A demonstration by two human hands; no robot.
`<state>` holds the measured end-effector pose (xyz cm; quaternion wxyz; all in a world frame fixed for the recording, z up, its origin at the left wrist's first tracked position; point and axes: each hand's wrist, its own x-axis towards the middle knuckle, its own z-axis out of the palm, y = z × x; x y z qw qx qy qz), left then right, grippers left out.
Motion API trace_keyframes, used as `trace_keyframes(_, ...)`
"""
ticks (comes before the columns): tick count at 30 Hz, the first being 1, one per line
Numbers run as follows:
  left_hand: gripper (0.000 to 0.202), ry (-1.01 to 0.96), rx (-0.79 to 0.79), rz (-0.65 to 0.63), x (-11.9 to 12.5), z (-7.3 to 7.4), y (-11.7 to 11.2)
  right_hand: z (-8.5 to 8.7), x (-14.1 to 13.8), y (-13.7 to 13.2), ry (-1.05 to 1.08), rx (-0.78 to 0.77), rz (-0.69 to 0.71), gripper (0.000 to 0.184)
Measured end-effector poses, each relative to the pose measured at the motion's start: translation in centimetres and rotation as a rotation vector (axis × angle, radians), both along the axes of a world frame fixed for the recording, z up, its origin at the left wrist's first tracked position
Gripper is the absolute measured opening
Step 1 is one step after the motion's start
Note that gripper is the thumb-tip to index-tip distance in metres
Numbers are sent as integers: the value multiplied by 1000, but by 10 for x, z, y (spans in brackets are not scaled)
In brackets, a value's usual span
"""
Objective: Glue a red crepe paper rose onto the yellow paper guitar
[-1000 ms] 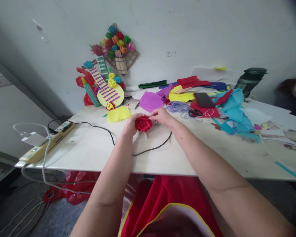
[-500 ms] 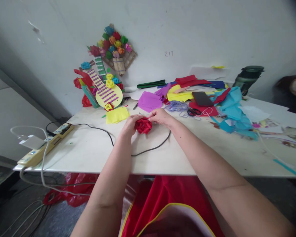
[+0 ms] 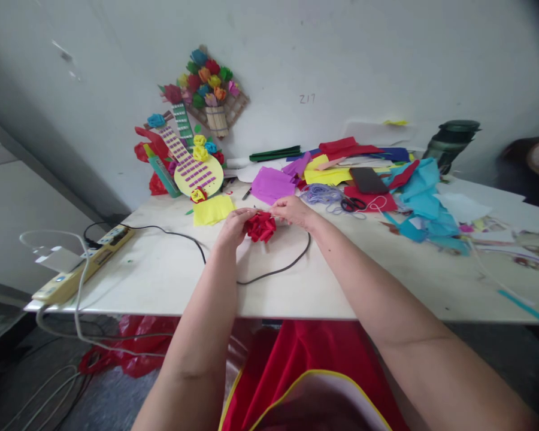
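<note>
A ruffled red paper flower [image 3: 260,227] is held just above the white table [image 3: 175,281], between my two hands. My left hand [image 3: 236,227] is closed on the flower's left side. From the right, my right hand [image 3: 293,211] pinches the flower's upper edge with thumb and forefinger. A short pale stick-like piece [image 3: 263,246] shows under the flower; where it leads is hidden. A black cable [image 3: 281,272] loops on the table below the hands. Beyond them lie a purple paper sheet [image 3: 272,185] and a yellow paper piece [image 3: 214,210].
A paper guitar [image 3: 197,173], a glue bottle [image 3: 164,173] and a flower basket decoration [image 3: 216,120] are at the back left. Scissors [image 3: 353,205], purple string [image 3: 321,194], a phone [image 3: 367,179], blue paper [image 3: 424,191] and a bottle [image 3: 451,143] are on the right. A power strip [image 3: 87,260] sits at the left.
The red flower has turned and shifted slightly left between my hands, showing more of its petals. My left hand has moved a little to the left with it.
</note>
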<state>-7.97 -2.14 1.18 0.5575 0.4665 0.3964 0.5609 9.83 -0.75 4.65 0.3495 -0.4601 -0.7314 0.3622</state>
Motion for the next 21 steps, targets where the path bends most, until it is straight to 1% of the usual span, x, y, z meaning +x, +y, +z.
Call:
trace_keyframes(3,27,-22,4,39,-3,-1,1,-5,2,7,-72,188,-83,21)
trace_keyframes(5,29,-47,9,58,-4,0,1,-9,2,11,-121,244,-105,24)
trace_keyframes(7,30,-63,11,61,-4,1,1,-14,0,14,-158,288,-77,26)
trace_keyframes(12,31,-58,37,35,-1,5,-2,-20,-3,15,-210,440,4,22)
trace_keyframes(17,33,-2,77,-10,0,4,-3,-18,-2,12,-268,516,30,20)
trace_keyframes(21,33,5,89,-10,-1,4,-2,-15,-1,11,-284,582,53,20)
